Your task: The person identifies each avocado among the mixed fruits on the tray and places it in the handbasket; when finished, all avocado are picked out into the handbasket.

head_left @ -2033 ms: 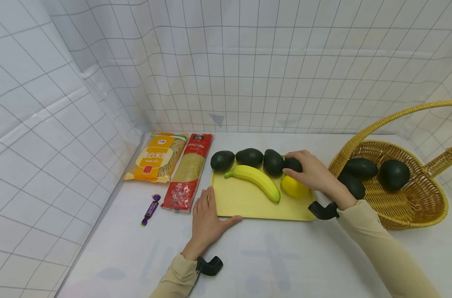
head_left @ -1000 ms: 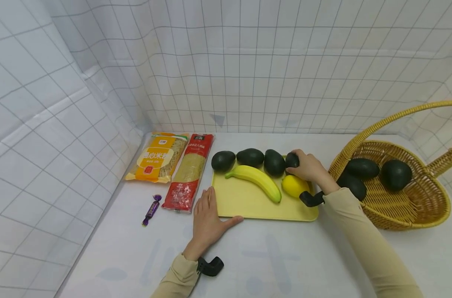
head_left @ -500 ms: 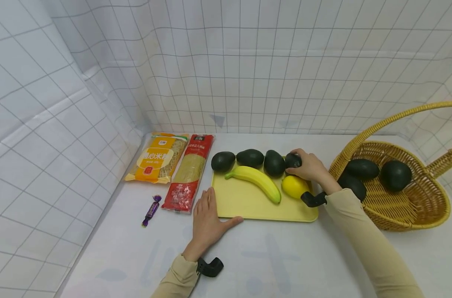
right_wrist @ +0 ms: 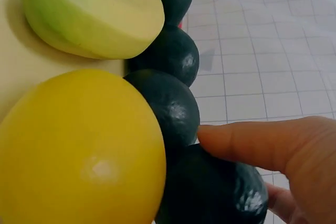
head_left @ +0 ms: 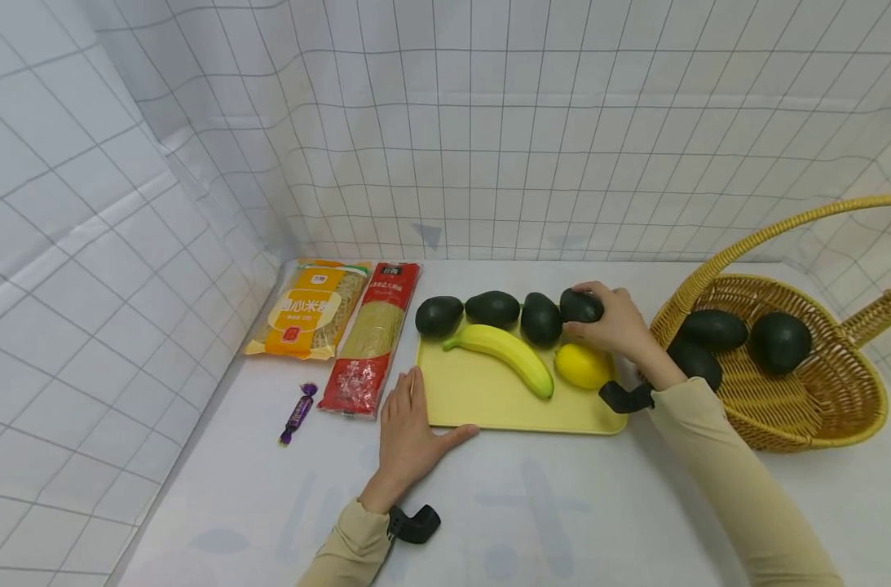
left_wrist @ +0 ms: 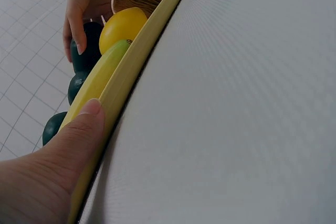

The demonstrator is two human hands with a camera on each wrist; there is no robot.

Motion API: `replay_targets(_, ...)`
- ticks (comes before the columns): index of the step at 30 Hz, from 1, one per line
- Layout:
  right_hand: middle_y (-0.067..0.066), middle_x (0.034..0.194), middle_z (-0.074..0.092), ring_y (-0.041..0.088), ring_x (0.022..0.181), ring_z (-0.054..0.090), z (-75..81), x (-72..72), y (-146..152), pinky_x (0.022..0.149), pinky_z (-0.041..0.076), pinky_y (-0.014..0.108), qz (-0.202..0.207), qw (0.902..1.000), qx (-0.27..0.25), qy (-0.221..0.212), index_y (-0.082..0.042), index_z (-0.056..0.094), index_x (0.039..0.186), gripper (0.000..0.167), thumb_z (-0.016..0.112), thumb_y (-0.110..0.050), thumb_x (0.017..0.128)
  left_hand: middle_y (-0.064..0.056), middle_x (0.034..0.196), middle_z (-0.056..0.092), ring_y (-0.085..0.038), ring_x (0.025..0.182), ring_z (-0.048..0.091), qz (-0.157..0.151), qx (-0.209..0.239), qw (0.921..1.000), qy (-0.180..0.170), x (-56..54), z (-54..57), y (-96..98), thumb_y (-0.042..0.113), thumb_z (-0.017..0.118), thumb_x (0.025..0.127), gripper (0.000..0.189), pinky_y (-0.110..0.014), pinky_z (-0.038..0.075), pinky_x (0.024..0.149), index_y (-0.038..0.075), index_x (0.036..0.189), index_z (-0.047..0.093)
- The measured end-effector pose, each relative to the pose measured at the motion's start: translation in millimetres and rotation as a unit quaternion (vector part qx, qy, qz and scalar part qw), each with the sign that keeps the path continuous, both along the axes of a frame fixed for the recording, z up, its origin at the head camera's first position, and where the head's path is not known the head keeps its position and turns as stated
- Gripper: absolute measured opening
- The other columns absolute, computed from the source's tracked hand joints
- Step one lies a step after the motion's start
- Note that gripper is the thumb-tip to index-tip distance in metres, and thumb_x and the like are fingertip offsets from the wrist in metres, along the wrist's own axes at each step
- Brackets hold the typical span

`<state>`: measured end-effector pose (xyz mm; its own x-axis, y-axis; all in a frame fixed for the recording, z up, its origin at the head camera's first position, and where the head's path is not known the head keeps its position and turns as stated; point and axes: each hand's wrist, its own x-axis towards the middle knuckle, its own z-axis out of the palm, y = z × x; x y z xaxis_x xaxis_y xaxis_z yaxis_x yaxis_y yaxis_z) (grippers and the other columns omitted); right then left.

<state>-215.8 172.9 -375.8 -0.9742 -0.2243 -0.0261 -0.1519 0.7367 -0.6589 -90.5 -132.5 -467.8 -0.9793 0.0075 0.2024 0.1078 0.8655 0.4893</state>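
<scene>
My right hand (head_left: 612, 326) grips a dark green avocado (head_left: 581, 306) at the back right corner of the yellow tray (head_left: 482, 399). In the right wrist view the thumb lies along the upper side of this avocado (right_wrist: 210, 187). Right in front of it sits a lemon (head_left: 581, 366). Three more avocados (head_left: 540, 319) line the tray's back edge to the left, and a banana (head_left: 500, 350) lies slantwise before them. My left hand (head_left: 408, 440) rests at the tray's front left corner, fingers straight along the left side. Its thumb (left_wrist: 79, 135) touches the front rim.
To the right stands a wicker basket (head_left: 771, 444) with a tall handle, holding several avocados (head_left: 780, 342). Left of the tray lie a red spaghetti pack (head_left: 372, 338), an orange pasta bag (head_left: 309, 314) and a purple wrapped candy (head_left: 297, 413). A grid-patterned cloth hangs behind.
My right hand has shifted slightly toward the back with the avocado, which now shows more from under the fingers. The left hand and the other fruit have stayed put.
</scene>
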Motion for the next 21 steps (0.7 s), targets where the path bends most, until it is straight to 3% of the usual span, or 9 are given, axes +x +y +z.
replay_targets(9,0.028,0.127,0.038,0.042,0.113,0.038,2.5,8.8,-0.8,0.092,0.032,0.061,0.012,0.9956,-0.058,0.072,-0.011,0.048,0.134,0.059,0.074,-0.026,0.083,-0.026,0.148,0.026,-0.040,0.137,0.019,-0.002,0.004,1.0000,0.006,-0.2,0.1,0.2,0.066,0.072,0.067,0.120,-0.054,0.015,0.108,-0.008,0.146,0.021)
replay_targets(14,0.020,0.124,0.044,0.037,0.110,0.040,5.8,15.0,-1.7,0.096,0.030,0.058,0.031,0.9897,-0.085,0.111,-0.013,0.051,0.132,0.057,0.076,-0.025,0.082,-0.026,0.148,0.026,-0.039,0.137,0.018,-0.002,0.003,0.9999,0.010,-0.1,0.5,-0.4,0.065,0.073,0.067,0.120,-0.053,0.015,0.108,-0.008,0.146,0.021)
replay_targets(21,0.012,0.129,0.044,0.030,0.114,0.042,16.6,29.8,-2.7,0.092,0.036,0.055,0.041,0.9830,-0.139,0.113,-0.018,0.053,0.132,0.057,0.077,-0.029,0.081,-0.026,0.148,0.026,-0.039,0.137,0.018,-0.002,0.006,1.0000,0.006,0.3,1.0,-0.2,0.065,0.073,0.067,0.120,-0.053,0.015,0.108,-0.008,0.147,0.021)
